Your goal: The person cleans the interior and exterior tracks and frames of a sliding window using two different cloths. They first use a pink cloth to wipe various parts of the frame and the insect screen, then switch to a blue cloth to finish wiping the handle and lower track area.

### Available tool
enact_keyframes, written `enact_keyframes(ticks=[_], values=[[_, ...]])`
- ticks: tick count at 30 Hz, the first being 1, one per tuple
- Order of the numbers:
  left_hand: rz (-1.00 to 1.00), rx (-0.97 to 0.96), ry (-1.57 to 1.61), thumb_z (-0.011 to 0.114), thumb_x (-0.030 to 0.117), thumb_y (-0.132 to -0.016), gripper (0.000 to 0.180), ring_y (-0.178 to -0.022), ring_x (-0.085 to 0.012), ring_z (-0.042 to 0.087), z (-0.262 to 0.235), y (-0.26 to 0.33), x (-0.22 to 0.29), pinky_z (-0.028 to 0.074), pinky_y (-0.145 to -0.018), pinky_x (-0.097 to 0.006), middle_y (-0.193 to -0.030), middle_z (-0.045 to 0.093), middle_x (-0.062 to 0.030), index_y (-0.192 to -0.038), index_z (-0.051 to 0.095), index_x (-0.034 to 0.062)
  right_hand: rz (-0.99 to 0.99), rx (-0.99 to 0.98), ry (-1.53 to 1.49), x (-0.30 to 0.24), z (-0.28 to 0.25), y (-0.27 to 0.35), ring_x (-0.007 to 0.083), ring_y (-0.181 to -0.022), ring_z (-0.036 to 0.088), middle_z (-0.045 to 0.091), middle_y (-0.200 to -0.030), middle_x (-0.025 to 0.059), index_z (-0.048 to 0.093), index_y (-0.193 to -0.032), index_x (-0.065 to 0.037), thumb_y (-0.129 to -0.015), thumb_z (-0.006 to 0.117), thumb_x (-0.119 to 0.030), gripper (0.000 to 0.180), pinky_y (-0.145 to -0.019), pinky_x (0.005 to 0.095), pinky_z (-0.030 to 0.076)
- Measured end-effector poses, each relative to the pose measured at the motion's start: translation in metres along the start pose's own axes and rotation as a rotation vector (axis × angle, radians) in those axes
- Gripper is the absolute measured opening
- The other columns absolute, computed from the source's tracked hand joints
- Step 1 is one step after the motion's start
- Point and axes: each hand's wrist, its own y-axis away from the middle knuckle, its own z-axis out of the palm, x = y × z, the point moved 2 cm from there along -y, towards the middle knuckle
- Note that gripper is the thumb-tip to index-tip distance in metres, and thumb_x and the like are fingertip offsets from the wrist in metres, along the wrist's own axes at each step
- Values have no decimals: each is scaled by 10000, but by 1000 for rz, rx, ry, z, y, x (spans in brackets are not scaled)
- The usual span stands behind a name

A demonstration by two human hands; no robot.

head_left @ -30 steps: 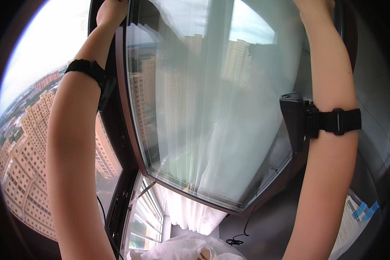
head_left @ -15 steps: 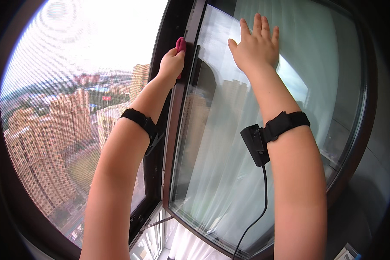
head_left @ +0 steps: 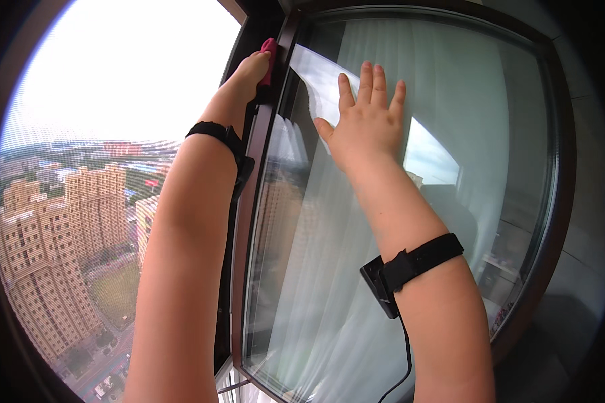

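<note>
My left hand (head_left: 252,68) is closed round a folded pinkish-red cloth (head_left: 269,52) high on the dark window frame, beside the hinged edge of an open glass sash (head_left: 329,282). Most of its fingers are hidden behind the hand and cloth. My right hand (head_left: 370,127) lies with fingers spread against the sash's pane and holds nothing. The brown sash edge (head_left: 244,235) runs between my two forearms. Pale curtain folds and sky show in the glass.
Left of the frame is a fine screen with tall tan buildings (head_left: 95,208) far below beyond it. A black strapped device (head_left: 381,287) on my right forearm trails a cable (head_left: 409,349). A metal stay (head_left: 234,386) joins the sash near the bottom.
My left hand has reached farther up along the frame with the cloth. The right hand sits lower and more to the left in view, still spread. The view has shifted upward.
</note>
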Motion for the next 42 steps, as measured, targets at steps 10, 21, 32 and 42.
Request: enact_keyframes(ticks=[10, 21, 32, 42], values=[[62, -202, 326, 451, 135, -948, 288, -816, -153, 600, 10, -10, -26, 499, -736, -293, -961, 611, -59, -1217, 526, 64, -2, 26, 9, 16, 8, -4, 252, -1433, 68, 157, -1542, 92, 212, -1480, -220, -928, 312, -573, 662, -1128, 509, 21], [-101, -388, 399, 459, -10, -912, 290, -853, -73, 551, -57, 140, -151, 447, -774, -227, -991, 596, 6, -1179, 565, 28, 60, 49, 24, 10, -6, -17, 233, -1430, 75, 173, -1537, 79, 217, -1478, -212, -929, 329, -574, 667, -1133, 492, 52], [-381, -180, 448, 486, -8, -788, 167, -658, -63, 498, -111, 329, -287, 392, -595, -199, -735, 565, 28, -844, 632, 53, 134, 149, 151, 3, -25, -13, 226, -1415, 163, 216, -1523, 94, 255, -1463, -172, -902, 362, -612, 720, -1119, 491, 157], [-714, -103, 287, 626, 114, -865, 112, -583, -84, 501, -134, 424, -363, 395, -529, -221, -680, 542, 38, -760, 600, 84, 185, 187, 262, 3, -5, -23, 208, -1422, 145, 186, -1534, 71, 206, -1473, -228, -836, 314, -742, 826, -1111, 522, 166]])
